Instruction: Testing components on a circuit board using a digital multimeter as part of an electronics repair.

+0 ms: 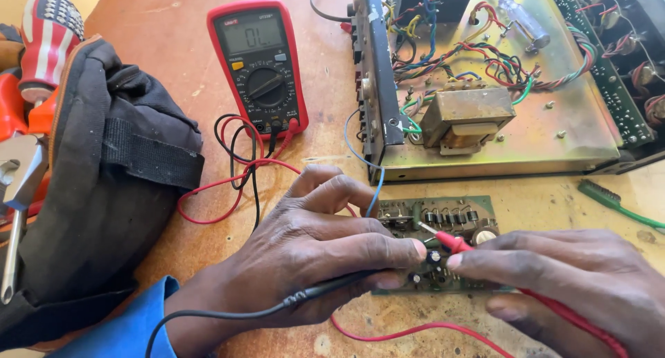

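A small green circuit board point(450, 216) with diodes and capacitors lies on the wooden table. My left hand point(312, 254) rests on its left part and grips a black test probe point(332, 286) whose tip is hidden under my fingers. My right hand point(575, 282) pinches a red test probe point(450, 241), its metal tip touching a component on the board. Red and black leads run back to a red digital multimeter point(260, 63) standing farther up the table.
An opened metal amplifier chassis point(499, 143) with a transformer point(465, 115) and coloured wiring sits behind the board. A black tool bag point(104, 171) with screwdrivers lies at the left. A green brush point(613, 198) lies at the right.
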